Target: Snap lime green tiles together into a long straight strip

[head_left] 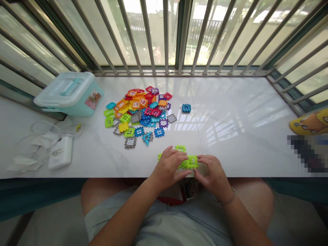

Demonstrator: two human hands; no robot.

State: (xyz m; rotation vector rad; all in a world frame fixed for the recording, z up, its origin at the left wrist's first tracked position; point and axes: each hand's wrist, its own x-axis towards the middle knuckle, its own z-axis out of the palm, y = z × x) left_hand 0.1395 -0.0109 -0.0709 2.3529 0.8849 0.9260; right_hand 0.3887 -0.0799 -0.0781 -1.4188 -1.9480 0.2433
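Lime-green interlocking building tiles [191, 162] are at the table's front edge, between my two hands. One tile has a window pattern, and another sticks up behind it. My left hand [167, 165] curls over the left part of the tiles, covering much of them, with fingers and thumb closed on them. From the right side, my right hand [211, 172] grips the windowed tile's edge between fingers and thumb. How the green tiles join is partly hidden by the left hand.
A pile of coloured building tiles [143, 106] spreads behind and left of my hands. A small blue block [186, 108] stands apart from it. Further left are a lidded teal box [74, 95], a white power bank [60, 152] and a cable. A barred window closes the back.
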